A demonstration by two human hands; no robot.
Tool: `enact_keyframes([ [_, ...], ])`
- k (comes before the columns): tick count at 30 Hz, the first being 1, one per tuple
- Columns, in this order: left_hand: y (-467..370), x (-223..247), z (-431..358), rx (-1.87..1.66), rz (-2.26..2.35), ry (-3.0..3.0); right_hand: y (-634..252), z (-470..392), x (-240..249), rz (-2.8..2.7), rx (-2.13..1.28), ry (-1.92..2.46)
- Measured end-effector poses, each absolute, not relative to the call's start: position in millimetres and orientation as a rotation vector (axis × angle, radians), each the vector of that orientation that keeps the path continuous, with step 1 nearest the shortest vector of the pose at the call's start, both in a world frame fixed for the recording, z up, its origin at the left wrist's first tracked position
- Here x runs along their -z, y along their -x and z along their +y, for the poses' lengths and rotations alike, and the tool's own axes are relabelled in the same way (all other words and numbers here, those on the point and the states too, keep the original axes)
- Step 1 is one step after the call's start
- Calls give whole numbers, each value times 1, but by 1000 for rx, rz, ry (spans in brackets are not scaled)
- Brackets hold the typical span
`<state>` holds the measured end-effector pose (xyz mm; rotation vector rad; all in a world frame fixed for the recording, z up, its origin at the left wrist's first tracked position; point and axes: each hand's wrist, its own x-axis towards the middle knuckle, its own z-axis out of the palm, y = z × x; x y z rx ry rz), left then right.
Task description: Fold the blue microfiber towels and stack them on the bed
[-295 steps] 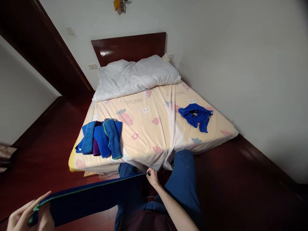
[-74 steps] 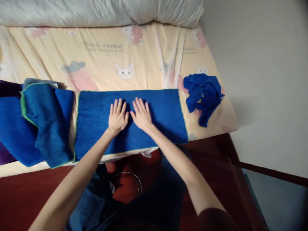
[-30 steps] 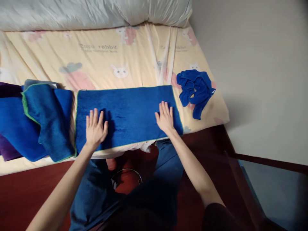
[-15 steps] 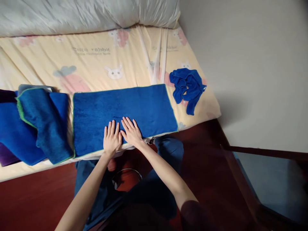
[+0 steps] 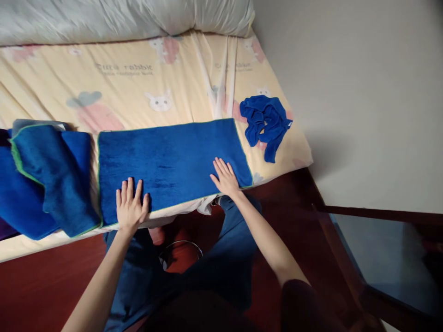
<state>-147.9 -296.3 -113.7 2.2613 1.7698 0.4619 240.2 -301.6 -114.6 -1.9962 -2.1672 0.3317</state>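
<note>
A blue towel [image 5: 173, 152] with thin green edging lies spread flat along the near edge of the bed. My left hand [image 5: 130, 205] rests palm down on its lower left part, fingers apart. Toward the towel's lower right corner, my right hand [image 5: 225, 177] also lies flat with its fingers stretched out. Neither hand grips anything. Faint dark streaks show in the pile between the hands. Left of the spread towel is a loosely folded blue towel with green edging [image 5: 60, 180], on top of other blue cloths [image 5: 24, 203].
A crumpled blue cloth [image 5: 266, 122] lies at the bed's right end. The bed has a cream rabbit-print sheet [image 5: 131, 97], with a pale grey quilt [image 5: 121, 20] along the back. A grey wall [image 5: 363, 101] stands at the right. My legs are against the bed's near side.
My hands have slid apart over the spread towel, from side by side near its middle. The left went left, the right went right. Streaks now show in the pile.
</note>
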Motion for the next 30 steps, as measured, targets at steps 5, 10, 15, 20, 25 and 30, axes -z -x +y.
enact_keyframes([
  [5, 173, 111, -301, -491, 1910, -2193, -314, -317, 116, -2130, -213, 2170],
  [10, 190, 112, -305, -479, 1990, -2155, -343, -328, 114, -2146, -194, 2245],
  [15, 195, 116, -306, -462, 2009, -2176, -340, -331, 117, -2136, -175, 2253],
  [20, 197, 120, -307, -441, 2043, -2166, -340, -333, 124, -2124, -152, 2244],
  [25, 200, 117, -306, -453, 2018, -2169, -340, -327, 121, -2143, -201, 2264],
  [30, 208, 101, -334, -522, 1918, -2252, -302, -346, 104, -1931, -223, 2230],
])
